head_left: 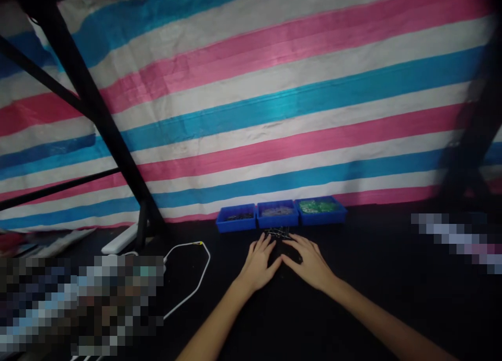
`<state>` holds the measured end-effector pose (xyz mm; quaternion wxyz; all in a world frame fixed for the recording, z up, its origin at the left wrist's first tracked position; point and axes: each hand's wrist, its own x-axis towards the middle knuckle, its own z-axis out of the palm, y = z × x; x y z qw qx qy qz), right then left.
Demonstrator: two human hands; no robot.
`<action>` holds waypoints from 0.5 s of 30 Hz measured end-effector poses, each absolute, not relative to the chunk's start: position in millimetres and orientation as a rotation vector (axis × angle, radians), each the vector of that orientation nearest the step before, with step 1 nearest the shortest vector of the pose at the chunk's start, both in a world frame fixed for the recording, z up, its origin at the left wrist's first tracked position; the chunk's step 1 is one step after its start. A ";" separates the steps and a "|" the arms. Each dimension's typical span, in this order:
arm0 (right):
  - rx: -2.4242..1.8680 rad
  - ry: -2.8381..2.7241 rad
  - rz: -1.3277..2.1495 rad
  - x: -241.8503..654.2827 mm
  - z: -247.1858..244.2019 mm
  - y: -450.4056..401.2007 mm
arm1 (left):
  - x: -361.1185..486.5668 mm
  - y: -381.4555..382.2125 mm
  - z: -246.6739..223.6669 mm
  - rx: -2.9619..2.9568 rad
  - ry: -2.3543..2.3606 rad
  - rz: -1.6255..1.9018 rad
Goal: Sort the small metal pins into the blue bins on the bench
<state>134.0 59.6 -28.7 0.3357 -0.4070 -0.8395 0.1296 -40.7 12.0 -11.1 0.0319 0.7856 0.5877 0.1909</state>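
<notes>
Both hands lie on the dark table top, thumbs almost meeting. My left hand (259, 264) has its fingers stretched out and apart, the tips close to a small heap of thin metal pieces (277, 232), perhaps screws or nails. On the other side, my right hand (309, 261) is spread too, its fingertips by the heap's right edge. Neither hand holds anything that I can see. Just behind the heap stand three blue trays in a row: the left tray (236, 226) has dark small pieces, the middle tray (277, 220) greyish clear ones, the right tray (322, 217) green ones.
A white cable (204, 277) loops over the table (376, 267) on the left, near a white power strip (120, 239). A black metal post (90, 104) rises at the left. Behind everything hangs a striped tarp (274, 110). Blurred-out patches cover the lower left and right.
</notes>
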 end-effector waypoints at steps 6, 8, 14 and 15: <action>-1.070 -2.284 0.271 135.3 -33.3 58.7 | -39.7 8.2 -8.4 2.365 1.867 0.618; -1.068 -2.307 0.259 135.8 -34.7 59.6 | -40.1 7.8 -9.3 2.330 1.897 0.643; -1.093 -2.305 0.254 137.4 -41.1 65.1 | -45.1 9.4 -14.0 2.336 1.919 0.732; -1.091 -2.304 0.250 137.6 -42.7 66.1 | -45.3 9.5 -14.1 2.358 1.920 0.756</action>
